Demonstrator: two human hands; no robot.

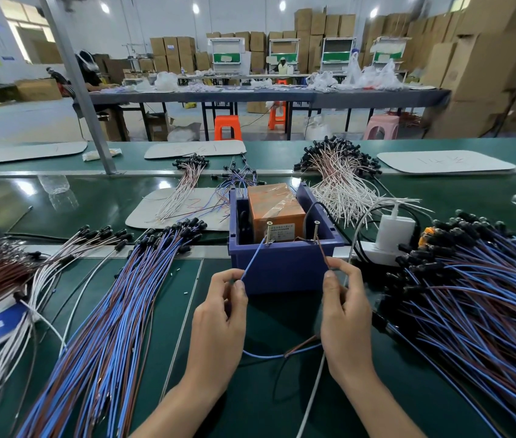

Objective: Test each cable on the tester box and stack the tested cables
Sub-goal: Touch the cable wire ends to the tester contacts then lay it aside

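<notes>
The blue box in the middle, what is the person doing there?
A person is testing one cable. The left hand pinches its blue wire and the right hand its brown wire, each tip held up to a screw on the blue box. A bundle of cables lies at the left and a pile at the right.

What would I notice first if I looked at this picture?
First, the two hands in the middle: the left hand pinches a blue wire and the right hand pinches a brown wire, holding their tips up to two screws on the near edge of the blue box. Next, on the green table, the left heap and the right heap of blue and brown cables.
</notes>
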